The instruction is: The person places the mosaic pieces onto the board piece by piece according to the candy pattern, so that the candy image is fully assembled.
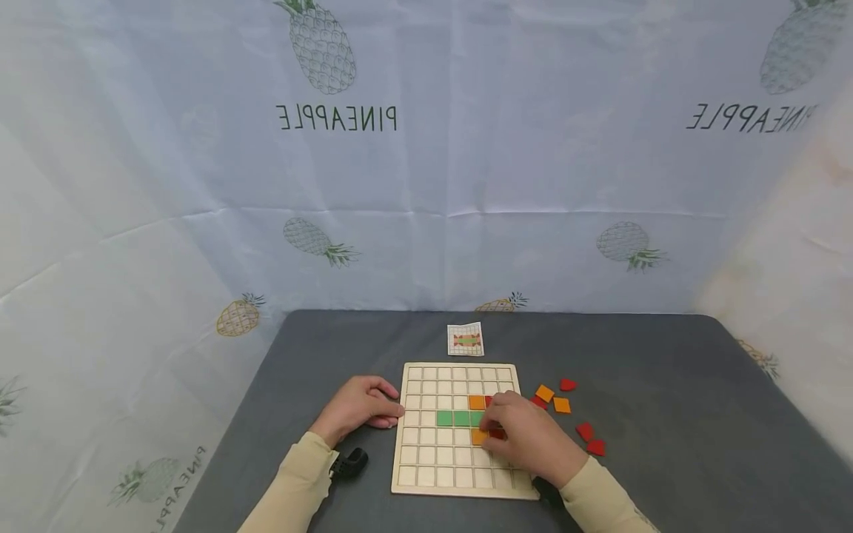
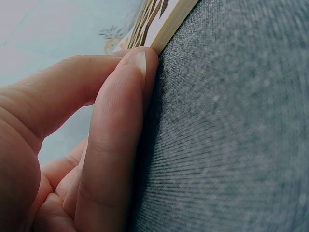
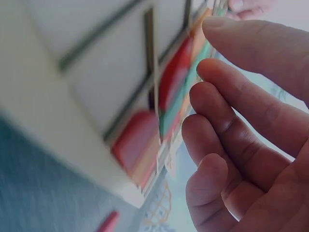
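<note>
The person's left hand (image 1: 363, 406) pinched the left edge of the wooden board (image 1: 426, 476). The right hand (image 1: 529, 437), fingers loosely bent and thumb apart, was over the board's right side, green tiles (image 1: 461, 418) just left of its fingertips, loose red tiles (image 1: 584, 431) rightward on the desk (image 1: 673, 414).

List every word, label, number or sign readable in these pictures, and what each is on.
"PINEAPPLE", mirrored: printed fabric backdrop, upper part, left of centre.
"PINEAPPLE", mirrored: same backdrop, upper right, right end faint.
"PINEAPPL", mirrored, slanting: backdrop, lower left, final letter unclear.
Too small to read: dark marks on the right sleeve.
None readable: pattern card, wooden grid board.
</note>
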`<state>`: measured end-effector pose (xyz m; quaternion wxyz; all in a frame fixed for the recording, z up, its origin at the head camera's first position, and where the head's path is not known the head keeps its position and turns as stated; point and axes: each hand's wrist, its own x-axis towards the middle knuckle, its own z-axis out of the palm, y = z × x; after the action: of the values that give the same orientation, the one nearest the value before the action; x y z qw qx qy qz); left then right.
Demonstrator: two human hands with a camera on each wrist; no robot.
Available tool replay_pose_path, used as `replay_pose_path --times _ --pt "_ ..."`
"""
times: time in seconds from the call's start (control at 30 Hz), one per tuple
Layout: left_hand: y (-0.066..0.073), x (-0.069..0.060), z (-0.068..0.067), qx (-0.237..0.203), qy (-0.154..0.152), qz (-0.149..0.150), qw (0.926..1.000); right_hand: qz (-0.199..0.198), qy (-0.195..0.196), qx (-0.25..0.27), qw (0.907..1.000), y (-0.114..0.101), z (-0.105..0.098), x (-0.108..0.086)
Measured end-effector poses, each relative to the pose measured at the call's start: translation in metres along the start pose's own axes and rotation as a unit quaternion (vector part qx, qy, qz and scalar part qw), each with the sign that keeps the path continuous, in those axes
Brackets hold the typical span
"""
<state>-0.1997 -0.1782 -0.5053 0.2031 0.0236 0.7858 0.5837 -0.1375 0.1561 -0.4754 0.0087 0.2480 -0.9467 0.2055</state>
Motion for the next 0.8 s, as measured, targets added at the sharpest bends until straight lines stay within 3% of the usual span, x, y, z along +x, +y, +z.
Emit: replay_pose_path --times 0.1,0.4,0.6,0.8 --pt "0.0 -0.001 -0.001 0.003 0.003 0.002 1.0 0.015 0.012 0.01 0.9998 0.01 -0.012 -0.001" --pt "0.001 0.0 0.0 0.006 0.004 0.008 0.9999 0.144 -0.001 0.061 0.9877 0.066 -0.046 -0.019" --pt "0.002 0.0 -0.001 0.003 -0.006 -0.001 1.0 0.19 -0.007 0.082 0.9784 0.099 -0.052 -0.031" --pt "0.002 0.0 -0.002 0.001 -0.007 -0.002 1.0 0.207 -0.021 0.087 0.9742 0.11 -0.052 -0.031"
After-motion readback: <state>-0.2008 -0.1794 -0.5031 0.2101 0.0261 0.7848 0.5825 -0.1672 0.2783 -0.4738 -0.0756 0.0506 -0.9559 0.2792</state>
